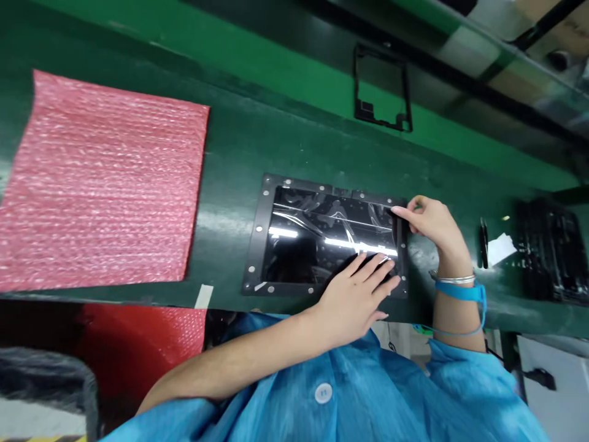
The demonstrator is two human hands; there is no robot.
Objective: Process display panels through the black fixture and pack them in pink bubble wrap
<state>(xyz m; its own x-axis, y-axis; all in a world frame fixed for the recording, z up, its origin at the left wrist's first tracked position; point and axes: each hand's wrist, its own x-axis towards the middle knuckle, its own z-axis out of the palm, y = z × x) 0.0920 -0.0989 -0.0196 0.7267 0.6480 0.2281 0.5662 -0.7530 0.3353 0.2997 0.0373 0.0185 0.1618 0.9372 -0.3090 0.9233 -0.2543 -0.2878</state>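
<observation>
A flat black display panel (pixel 299 252) lies in a dark rectangular frame (pixel 256 252) dotted with round silver studs. Wrinkled clear film (pixel 338 215) with bubbles covers the glossy screen. My left hand (pixel 354 294) rests flat over the lower right part of the panel, fingers spread and pointing up and right. At the panel's upper right corner is my right hand (pixel 432 221), its thumb tip touching the film's corner and the other fingers curled in. Whatever lies between those fingers is too small to make out. A blue wrist strap (pixel 460 291) circles my right wrist.
Pink bubble wrap (pixel 105 184) covers the left of the green table (pixel 230 147). A thin black frame (pixel 360 83) leans at the back. To the right lie black tweezers (pixel 483 244), white paper (pixel 501 249) and a stack of black parts (pixel 552 252). A dark-lined bin (pixel 46 368) stands lower left.
</observation>
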